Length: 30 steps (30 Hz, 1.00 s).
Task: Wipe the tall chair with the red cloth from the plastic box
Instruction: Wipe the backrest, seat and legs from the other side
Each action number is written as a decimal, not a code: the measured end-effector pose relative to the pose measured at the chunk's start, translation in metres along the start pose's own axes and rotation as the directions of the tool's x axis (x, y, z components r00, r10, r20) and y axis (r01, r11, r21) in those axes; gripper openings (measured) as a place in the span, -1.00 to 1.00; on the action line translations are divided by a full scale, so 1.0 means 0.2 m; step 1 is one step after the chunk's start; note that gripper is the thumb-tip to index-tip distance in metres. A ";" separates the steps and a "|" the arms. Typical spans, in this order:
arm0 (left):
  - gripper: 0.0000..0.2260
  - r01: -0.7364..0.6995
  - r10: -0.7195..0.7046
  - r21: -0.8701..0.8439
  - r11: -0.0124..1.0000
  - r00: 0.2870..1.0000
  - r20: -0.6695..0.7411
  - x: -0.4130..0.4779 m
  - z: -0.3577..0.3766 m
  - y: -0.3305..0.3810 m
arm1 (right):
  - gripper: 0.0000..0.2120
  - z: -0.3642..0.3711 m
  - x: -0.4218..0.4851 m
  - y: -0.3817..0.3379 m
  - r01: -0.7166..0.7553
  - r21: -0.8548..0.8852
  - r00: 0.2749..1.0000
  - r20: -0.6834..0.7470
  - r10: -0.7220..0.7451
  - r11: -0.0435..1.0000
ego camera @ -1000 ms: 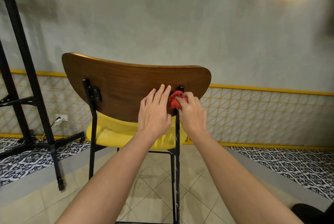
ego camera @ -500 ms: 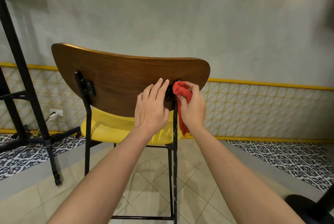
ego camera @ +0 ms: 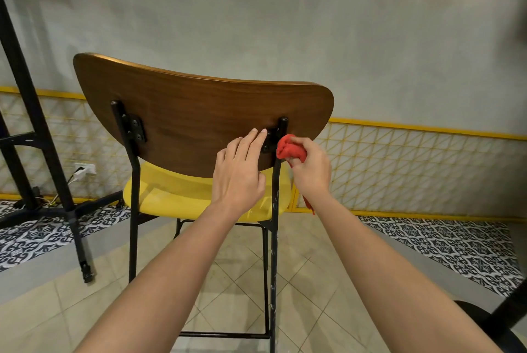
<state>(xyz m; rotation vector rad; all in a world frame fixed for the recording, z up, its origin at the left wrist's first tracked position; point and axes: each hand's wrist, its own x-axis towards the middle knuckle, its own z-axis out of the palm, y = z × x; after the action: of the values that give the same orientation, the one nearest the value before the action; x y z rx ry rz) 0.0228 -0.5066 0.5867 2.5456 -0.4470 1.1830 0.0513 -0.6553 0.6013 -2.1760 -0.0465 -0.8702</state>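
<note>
The tall wood-backed chair (ego camera: 199, 113) is steadied by the spread left grip (ego camera: 238, 173) for wiping with the crumpled red cloth (ego camera: 288, 148) pinched in the right grip (ego camera: 312, 170).

Beige tiled floor (ego camera: 309, 281) carries the tall chair (ego camera: 199, 124), a black stand (ego camera: 70, 214) left.
</note>
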 end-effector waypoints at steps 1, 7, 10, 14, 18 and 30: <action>-0.34 -0.003 0.003 -0.002 1.000 1.000 0.001 0.00 0.00 0.00 | -0.64 -0.01 0.00 0.00 0.009 0.052 1.000 -0.027 -0.007 0.999; -0.35 0.005 -0.005 -0.007 1.000 1.000 0.015 -0.01 0.03 0.01 | -0.84 0.01 0.01 -0.02 0.116 0.206 0.993 0.001 -0.119 0.972; -0.34 0.011 -0.011 -0.011 1.000 1.000 0.024 -0.02 0.06 0.00 | -0.86 0.03 0.00 0.03 0.081 0.236 0.994 0.053 -0.096 0.968; -0.33 0.002 -0.002 -0.021 1.000 1.000 0.027 -0.02 0.09 0.00 | -0.88 0.03 -0.02 0.12 -0.009 0.166 0.981 0.194 -0.024 0.986; -0.33 -0.004 0.005 -0.021 1.000 1.000 0.025 -0.03 0.10 0.00 | -0.76 -0.01 -0.02 0.13 0.053 0.115 0.980 0.186 -0.074 0.992; -0.32 -0.010 0.011 -0.024 1.000 1.000 0.022 -0.02 0.11 -0.02 | -0.80 0.06 -0.03 0.19 0.451 -0.229 0.893 0.103 -0.439 0.863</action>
<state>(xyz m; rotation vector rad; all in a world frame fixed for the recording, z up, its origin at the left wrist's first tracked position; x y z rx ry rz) 0.0361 -0.5117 0.5689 2.5414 -0.4775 1.1473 0.0637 -0.6725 0.5678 -2.4672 -0.5103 -1.1295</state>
